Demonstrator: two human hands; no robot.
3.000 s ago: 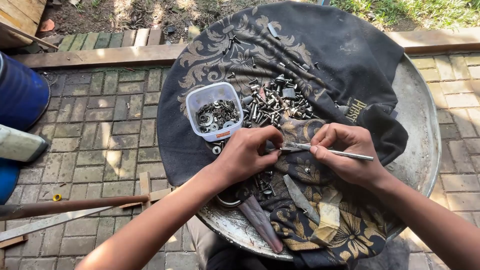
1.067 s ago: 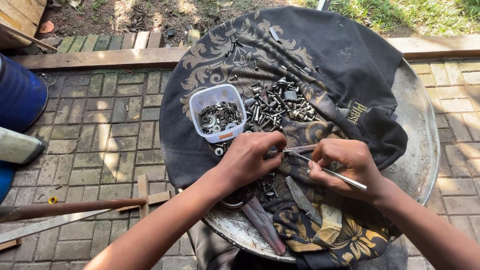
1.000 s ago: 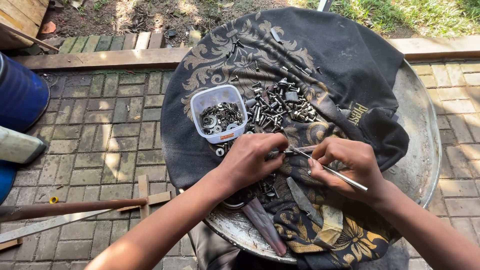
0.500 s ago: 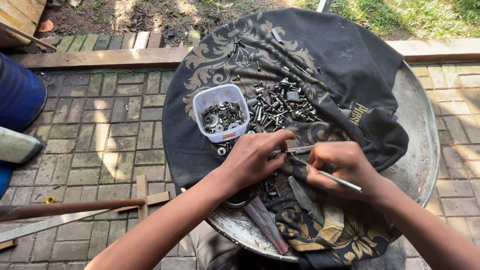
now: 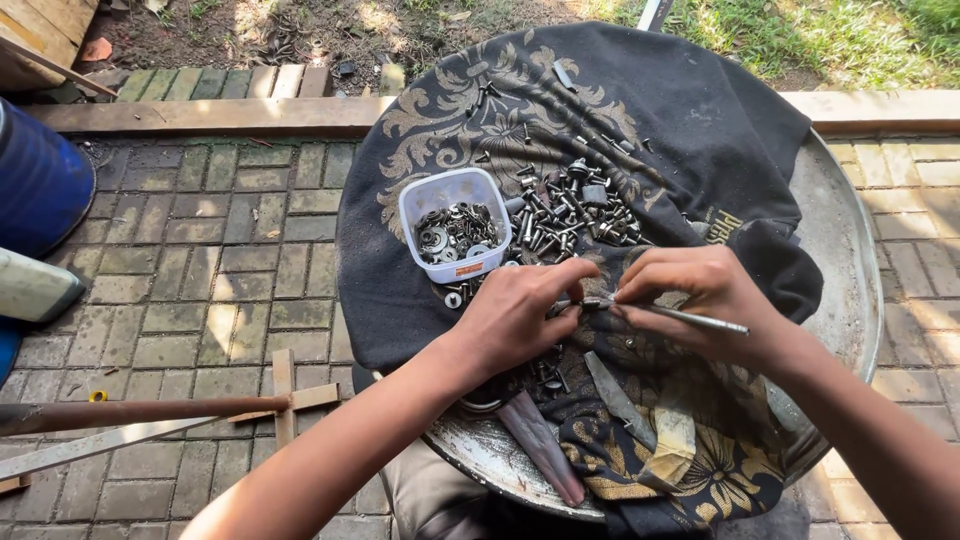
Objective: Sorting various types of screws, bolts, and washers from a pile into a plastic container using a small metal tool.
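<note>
Head view looks straight down on a round metal tray [image 5: 850, 250], worn and grey, that serves as the work surface outdoors. A black cloth [image 5: 700, 130] with pale gold scrollwork is draped over most of the tray, its lower folds showing a yellow flower print. On the cloth lies a heap of bolts [image 5: 570, 215], and just left of it stands a small clear tub [image 5: 455, 232] full of washers and nuts. Both hands meet near the middle of the cloth, below the heap. The left hand [image 5: 520, 315] is curled, its thumb and fingertips pinched shut on a small metal piece; what kind of piece cannot be told. The right hand [image 5: 700, 295] is closed round a thin metal rod [image 5: 690, 318], whose left end meets that piece between the two hands while its other end sticks out to the right past the knuckles. Near the tray's lower edge lie a dark flat blade [image 5: 545, 445] and a grey strip [image 5: 615, 390]. The ground around is grey-green brick paving [image 5: 200, 270] in patchy sun, edged at the top by a wooden plank [image 5: 200, 115], with bare soil and grass beyond. A blue drum [image 5: 40, 185] stands at the far left, and a rusty pipe [image 5: 130, 410] and a wooden cross piece [image 5: 285, 395] lie on the paving.
</note>
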